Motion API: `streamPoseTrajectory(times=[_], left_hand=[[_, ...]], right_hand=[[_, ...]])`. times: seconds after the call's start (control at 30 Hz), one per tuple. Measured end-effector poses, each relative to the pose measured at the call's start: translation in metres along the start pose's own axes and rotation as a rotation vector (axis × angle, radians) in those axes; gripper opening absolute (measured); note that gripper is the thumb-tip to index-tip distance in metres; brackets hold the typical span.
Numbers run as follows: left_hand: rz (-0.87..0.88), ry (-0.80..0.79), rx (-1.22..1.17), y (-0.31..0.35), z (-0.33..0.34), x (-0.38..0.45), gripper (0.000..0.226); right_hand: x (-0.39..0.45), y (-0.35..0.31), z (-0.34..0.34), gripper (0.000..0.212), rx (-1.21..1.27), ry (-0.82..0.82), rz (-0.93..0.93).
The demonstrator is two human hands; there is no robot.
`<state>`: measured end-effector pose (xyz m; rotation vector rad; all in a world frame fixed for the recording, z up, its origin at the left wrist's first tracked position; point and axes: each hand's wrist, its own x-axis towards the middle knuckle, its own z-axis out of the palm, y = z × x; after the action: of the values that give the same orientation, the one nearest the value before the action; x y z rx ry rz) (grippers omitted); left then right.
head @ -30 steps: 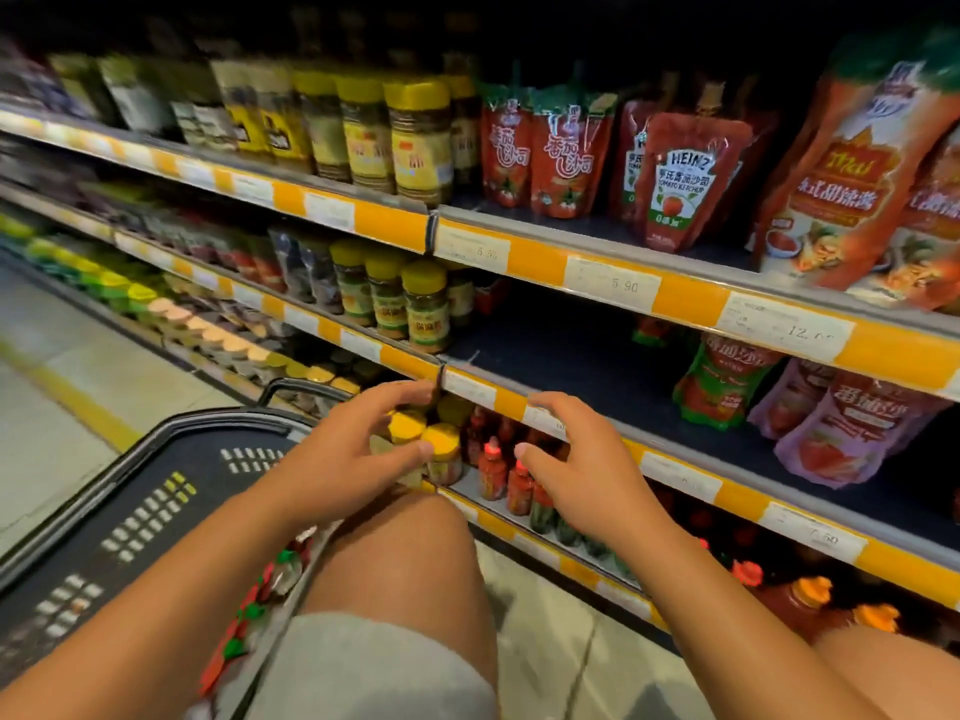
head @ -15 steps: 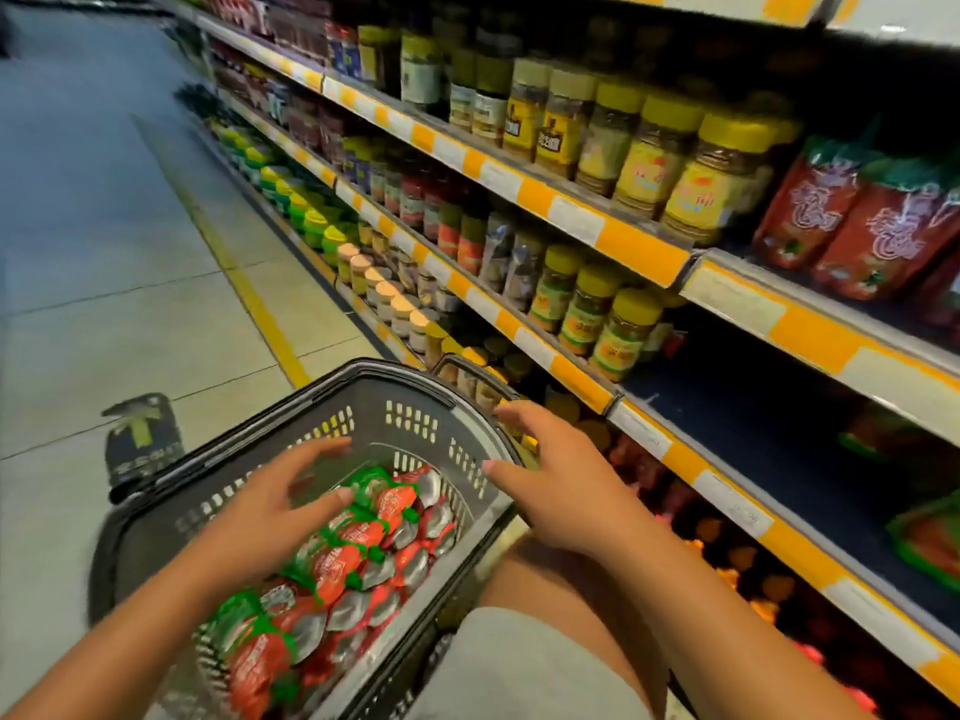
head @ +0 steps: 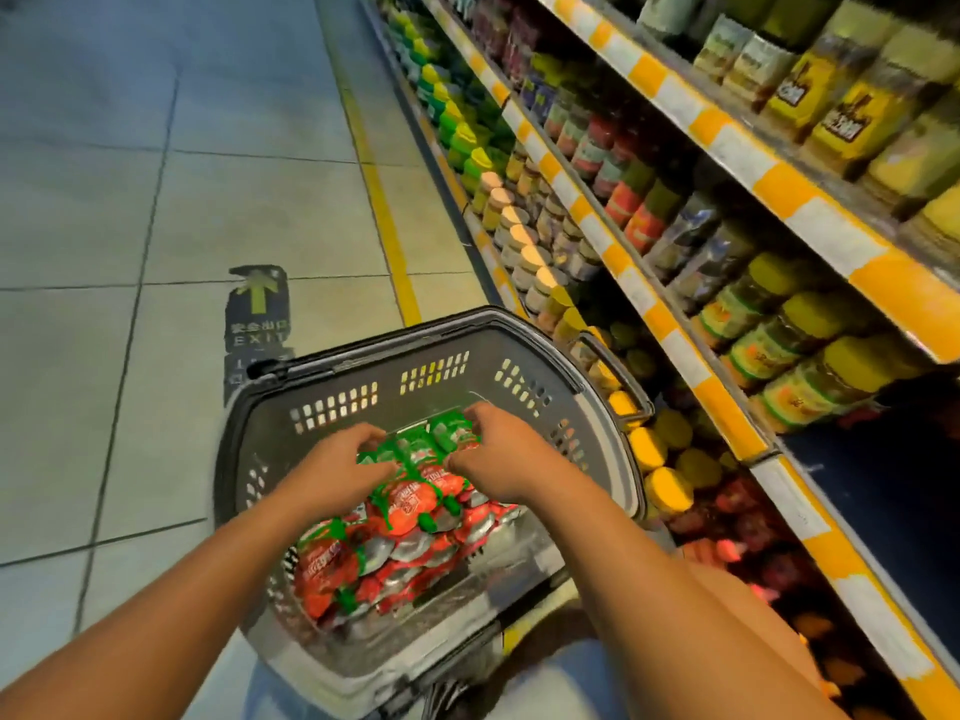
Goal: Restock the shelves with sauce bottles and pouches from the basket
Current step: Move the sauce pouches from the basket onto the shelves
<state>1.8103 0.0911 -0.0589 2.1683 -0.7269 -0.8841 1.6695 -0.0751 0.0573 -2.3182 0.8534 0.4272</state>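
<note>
Both hands are working inside the basket (head: 291, 407): left hand (head: 332, 472) and right hand (head: 498, 459) are each curling fingers onto the heaped pouches (head: 415, 504), apparently pinching the topmost ones. Pouches are lying roughly flat, long axes running away from the viewer, green spouted ends pointing various ways. Slick foil is risking a slip; spouts may be snagging neighbours.

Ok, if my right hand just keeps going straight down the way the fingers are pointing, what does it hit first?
The right hand has its fingers curled down over the red and green sauce pouches piled in the basket. Going straight on, it would most likely meet the top pouches first. It may already be touching them; depth is unclear.
</note>
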Motion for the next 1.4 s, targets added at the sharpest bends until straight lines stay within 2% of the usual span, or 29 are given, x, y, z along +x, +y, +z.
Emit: streamPoseTrajectory(times=[0.1, 0.2, 0.33, 0.4, 0.6, 0.7, 0.77, 0.87, 0.97, 1.03, 1.13, 1.17, 1.27, 1.4], left_hand=[[-0.04, -0.06, 0.126, -0.003, 0.009, 0.011, 0.055], [-0.115, -0.123, 0.313, -0.002, 0.013, 0.019, 0.045], [-0.183, -0.349, 0.609, -0.011, 0.034, 0.023, 0.039], [-0.217, -0.436, 0.723, -0.024, 0.054, 0.021, 0.039], [-0.428, -0.436, 0.806, -0.051, 0.091, 0.017, 0.082], [-0.476, -0.425, 0.817, -0.056, 0.095, 0.018, 0.108], [-0.484, -0.423, 0.833, -0.058, 0.098, 0.019, 0.115], [-0.506, -0.407, 0.795, -0.055, 0.097, 0.021, 0.111], [-0.507, -0.362, 0.762, -0.048, 0.088, 0.023, 0.099], [-0.516, -0.296, 0.703, -0.042, 0.08, 0.024, 0.084], [-0.514, -0.224, 0.636, -0.036, 0.063, 0.024, 0.072], [-0.494, -0.202, 0.624, -0.035, 0.058, 0.024, 0.067], [-0.401, -0.099, 0.636, -0.032, 0.042, 0.025, 0.053], [-0.337, 0.016, 0.711, -0.026, 0.025, 0.028, 0.046]], right_hand=[[0.034, -0.011, 0.021, 0.073, -0.002, -0.057, 0.057], [0.061, -0.013, 0.04, 0.067, -0.002, -0.058, 0.12], [0.062, 0.013, 0.084, 0.053, 0.115, -0.067, 0.205], [0.06, 0.03, 0.106, 0.044, 0.121, -0.129, 0.222], [0.072, 0.049, 0.123, 0.027, 0.097, -0.265, 0.213], [0.08, 0.05, 0.131, 0.046, 0.082, -0.362, 0.243], [0.086, 0.045, 0.136, 0.061, 0.139, -0.396, 0.262], [0.093, 0.039, 0.141, 0.072, 0.185, -0.411, 0.27], [0.098, 0.039, 0.143, 0.067, 0.201, -0.406, 0.281], [0.1, 0.039, 0.144, 0.051, 0.183, -0.404, 0.276], [0.106, 0.039, 0.147, 0.013, 0.215, -0.363, 0.265], [0.108, 0.039, 0.148, 0.008, 0.241, -0.342, 0.27], [0.114, 0.04, 0.151, 0.017, 0.355, -0.185, 0.299], [0.114, 0.038, 0.145, 0.028, 0.333, 0.078, 0.234]])
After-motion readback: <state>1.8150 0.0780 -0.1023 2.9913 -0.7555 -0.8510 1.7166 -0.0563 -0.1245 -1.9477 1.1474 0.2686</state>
